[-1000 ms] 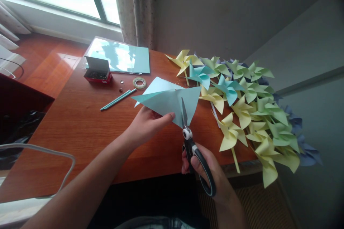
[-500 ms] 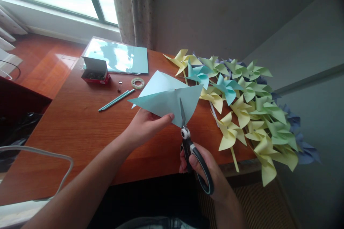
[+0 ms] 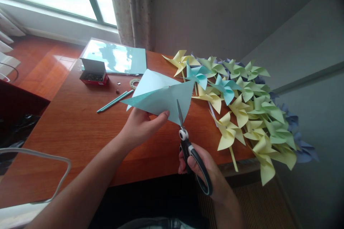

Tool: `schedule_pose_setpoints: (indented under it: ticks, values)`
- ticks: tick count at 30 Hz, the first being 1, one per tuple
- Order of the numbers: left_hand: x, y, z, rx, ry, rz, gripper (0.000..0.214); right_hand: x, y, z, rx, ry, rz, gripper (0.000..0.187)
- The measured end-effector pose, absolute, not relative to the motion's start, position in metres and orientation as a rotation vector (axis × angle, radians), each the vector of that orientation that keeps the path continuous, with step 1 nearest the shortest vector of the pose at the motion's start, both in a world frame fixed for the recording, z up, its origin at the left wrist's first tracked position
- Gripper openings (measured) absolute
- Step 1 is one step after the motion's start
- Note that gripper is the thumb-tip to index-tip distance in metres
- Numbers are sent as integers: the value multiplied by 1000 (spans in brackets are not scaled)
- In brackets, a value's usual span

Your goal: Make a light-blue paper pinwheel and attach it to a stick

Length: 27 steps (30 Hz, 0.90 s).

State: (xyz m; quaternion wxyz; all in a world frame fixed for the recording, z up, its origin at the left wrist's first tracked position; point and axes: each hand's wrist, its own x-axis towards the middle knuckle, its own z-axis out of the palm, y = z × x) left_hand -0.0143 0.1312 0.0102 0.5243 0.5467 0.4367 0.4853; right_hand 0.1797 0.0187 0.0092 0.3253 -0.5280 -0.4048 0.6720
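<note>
My left hand pinches a folded light-blue paper sheet and holds it above the wooden desk. My right hand grips the black handles of a pair of scissors. The scissor blades point up into the sheet's lower right edge, just right of my left thumb. The paper's folded point sticks out to the right, toward the pinwheels.
A pile of yellow, green and blue paper pinwheels covers the desk's right side and overhangs its edge. Behind the sheet lie a tape roll, a blue stick, a red box of pins and a blue folder. A white cable loops at left.
The folded sheet has shifted slightly left and down with my left hand. The scissors have closed a little along the paper's lower edge.
</note>
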Motion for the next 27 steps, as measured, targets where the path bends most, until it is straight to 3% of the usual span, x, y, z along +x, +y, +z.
schedule_pose_setpoints:
  ticks: [6, 13, 20, 27]
  values:
    - [-17, 132, 8, 1379, 1121, 1229, 20, 181, 18, 10, -1390, -1056, 1782, 52]
    - [-17, 130, 3, 1679, 1232, 1220, 41, 186, 17, 7, -1394, -1073, 1786, 54]
    - [-15, 129, 1, 1771, 996, 1087, 8, 187, 19, 7, -1392, -1064, 1795, 54]
    - [-12, 129, 7, 1373, 933, 1030, 19, 183, 19, 9, -1379, -1065, 1768, 54]
